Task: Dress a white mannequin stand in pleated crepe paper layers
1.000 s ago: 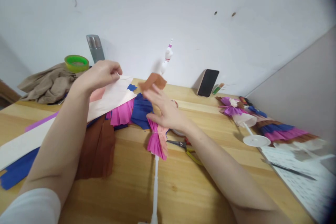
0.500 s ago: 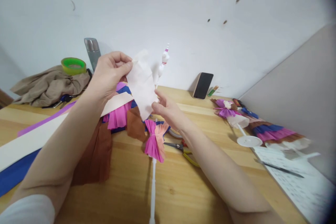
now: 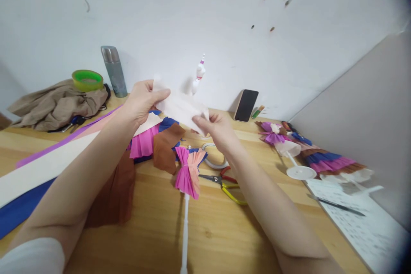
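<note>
Between my hands a piece of white crepe paper (image 3: 181, 107) is stretched out above the table. My left hand (image 3: 146, 99) pinches its left end between thumb and fingers. At the lower right end, my right hand (image 3: 216, 127) grips the paper with the thumb on top. Below lies a white stick (image 3: 185, 231) with a gathered pink and peach paper bow (image 3: 189, 171) at its top. Scissors (image 3: 221, 180) with red and yellow handles rest beside the bow. Brown paper (image 3: 167, 147) and a pleated magenta piece (image 3: 145, 140) lie under my left hand.
Long paper strips (image 3: 41, 175) cross the left side. Behind them are a bottle (image 3: 114, 72), a green tape roll (image 3: 87, 80) and brown cloth (image 3: 54, 105). A phone (image 3: 246, 105) leans on the wall. On the right are a white stand (image 3: 301, 172), layered paper (image 3: 337, 160) and a pen (image 3: 342, 206).
My right hand has closed on the paper's lower end and moved slightly right. The sheet has turned from hanging upright to stretched sideways between both hands. My left hand is a little lower.
</note>
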The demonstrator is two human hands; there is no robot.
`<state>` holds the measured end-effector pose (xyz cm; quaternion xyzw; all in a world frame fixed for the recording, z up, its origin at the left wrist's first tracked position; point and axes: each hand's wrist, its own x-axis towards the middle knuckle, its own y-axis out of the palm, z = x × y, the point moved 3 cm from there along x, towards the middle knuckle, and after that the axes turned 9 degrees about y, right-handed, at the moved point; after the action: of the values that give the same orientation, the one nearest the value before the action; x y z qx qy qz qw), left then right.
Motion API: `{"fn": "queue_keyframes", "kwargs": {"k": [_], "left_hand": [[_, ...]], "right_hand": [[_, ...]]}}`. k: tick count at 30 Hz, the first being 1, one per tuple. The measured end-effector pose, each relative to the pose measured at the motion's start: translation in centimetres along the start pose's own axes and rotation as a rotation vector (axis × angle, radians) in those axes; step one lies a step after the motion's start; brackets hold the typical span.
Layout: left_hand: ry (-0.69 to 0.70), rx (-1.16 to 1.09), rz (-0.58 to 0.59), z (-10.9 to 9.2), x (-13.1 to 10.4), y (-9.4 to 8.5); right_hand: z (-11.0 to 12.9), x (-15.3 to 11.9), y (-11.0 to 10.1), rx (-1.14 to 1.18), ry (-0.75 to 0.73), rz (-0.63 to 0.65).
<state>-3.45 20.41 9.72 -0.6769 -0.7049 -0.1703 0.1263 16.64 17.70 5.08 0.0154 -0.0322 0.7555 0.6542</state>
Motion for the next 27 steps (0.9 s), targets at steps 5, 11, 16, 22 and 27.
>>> {"fn": "queue_keyframes", "kwargs": {"k": [5,11,16,22,27], "left_hand": [[0.042,0.024,-0.076,0.4,0.3,-0.3],[0.044,0.033,0.032,0.8,0.3,0.2],[-0.021,0.045,0.009,1.2,0.7,-0.2],[-0.025,0.101,-0.029,0.9,0.5,-0.5],[-0.010,0.045,0.032,1.0,0.5,-0.4]], "right_hand": [[0.1,0.7,-1.1,0.108,-0.037,-0.102],[-0.1,1.3,-2.1,0.141,-0.123,-0.318],[-0.1,1.6,-2.9,0.098,-0.177,-0.396],[-0.1,1.7,-3.6,-0.003,-0.245,-0.531],[-0.5,2.3,-3.8,0.205,-0.200,-0.429]]}}
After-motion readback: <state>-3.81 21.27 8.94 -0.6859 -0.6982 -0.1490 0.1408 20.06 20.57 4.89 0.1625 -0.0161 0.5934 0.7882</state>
